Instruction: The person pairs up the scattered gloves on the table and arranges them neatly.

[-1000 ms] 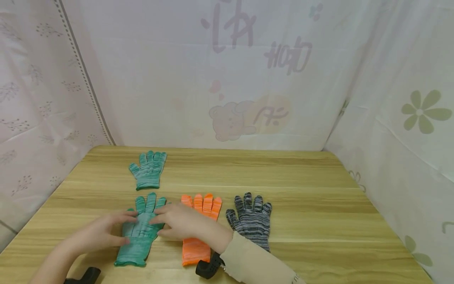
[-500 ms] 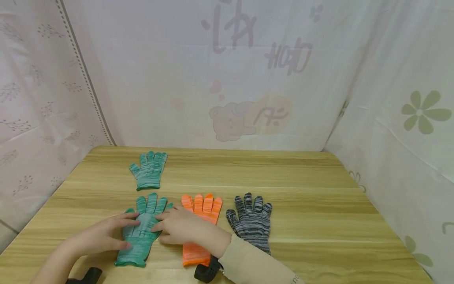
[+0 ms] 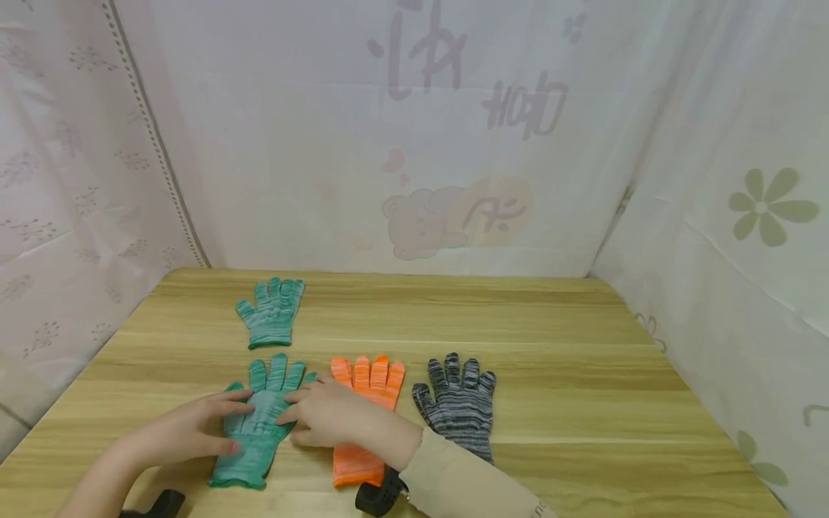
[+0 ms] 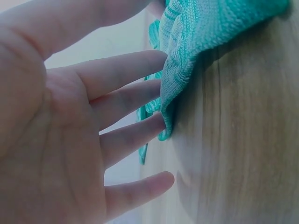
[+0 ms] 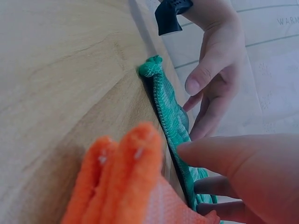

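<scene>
A green knit glove lies flat at the front left of the table, fingers pointing away, between both hands in the head view. My left hand touches its left side with spread, nearly straight fingers; no grip shows in the left wrist view. From the other side my right hand rests its fingertips on the glove's right edge, fingers loosely bent. Under the right forearm lies an orange glove, partly hidden. In the right wrist view the green glove runs between the two hands.
A second green glove lies farther back at the left. Right of the orange one is a black-and-grey striped glove, its cuff partly covered by the sleeve. Printed cloth surrounds the wooden table at the back and sides.
My right hand has shifted slightly toward the front over the green glove, then stayed there. The left hand has barely moved. All the gloves keep their places.
</scene>
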Motion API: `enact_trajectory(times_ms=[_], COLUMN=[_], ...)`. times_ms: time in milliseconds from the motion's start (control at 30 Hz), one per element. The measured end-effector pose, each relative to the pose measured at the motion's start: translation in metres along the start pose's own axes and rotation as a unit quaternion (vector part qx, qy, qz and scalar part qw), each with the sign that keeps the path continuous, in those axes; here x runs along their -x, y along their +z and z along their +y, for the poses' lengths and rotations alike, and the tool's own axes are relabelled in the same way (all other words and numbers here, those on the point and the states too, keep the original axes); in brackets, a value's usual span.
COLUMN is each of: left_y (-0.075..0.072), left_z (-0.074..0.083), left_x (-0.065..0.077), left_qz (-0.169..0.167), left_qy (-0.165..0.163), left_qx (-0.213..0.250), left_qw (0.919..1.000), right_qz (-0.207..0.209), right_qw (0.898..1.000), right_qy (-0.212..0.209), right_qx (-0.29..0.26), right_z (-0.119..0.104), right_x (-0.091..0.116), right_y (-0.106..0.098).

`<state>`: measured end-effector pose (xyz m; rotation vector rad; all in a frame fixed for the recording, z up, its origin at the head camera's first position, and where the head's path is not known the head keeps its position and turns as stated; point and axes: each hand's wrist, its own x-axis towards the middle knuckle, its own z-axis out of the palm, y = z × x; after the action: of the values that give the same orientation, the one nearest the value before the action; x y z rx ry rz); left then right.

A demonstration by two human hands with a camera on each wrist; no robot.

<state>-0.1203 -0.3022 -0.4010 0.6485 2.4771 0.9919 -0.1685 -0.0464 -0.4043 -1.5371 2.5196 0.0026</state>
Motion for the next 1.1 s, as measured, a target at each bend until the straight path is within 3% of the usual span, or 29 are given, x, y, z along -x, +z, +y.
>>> enact_trajectory(times_ms=[400, 567, 700, 900, 1100], left_y=[-0.006, -0.014, -0.02, -0.028, -0.041], left_z=[-0.006, -0.008, -0.009, -0.012, -0.015], left_x=[-0.004, -0.009, -0.016, -0.024, -0.031], left_qz=[0.05, 0.058, 0.075, 0.08, 0.094], left_qy=[-0.011, 0.014, 0.008, -0.004, -0.02], left_qx=[0.006, 0.027, 0.037, 0.037, 0.082], left_qw=[0.9987, 0.9979, 0.9965, 0.9961, 0.992], right_qz=[0.041, 0.071, 0.093, 0.126, 0.183], right_qw=[0.994, 0.981, 0.969, 0.942, 0.894], right_qy=[-0.019, -0.008, 0.031, 0.071, 0.113], right_qx=[-0.096, -0.182, -0.229, -0.302, -0.393], right_z=[0.009, 0.014, 0.016, 0.02, 0.032], right_x=[-0.008, -0.012, -0.013, -0.015, -0.021], right_y=[0.001, 0.0, -0.003, -0.007, -0.011])
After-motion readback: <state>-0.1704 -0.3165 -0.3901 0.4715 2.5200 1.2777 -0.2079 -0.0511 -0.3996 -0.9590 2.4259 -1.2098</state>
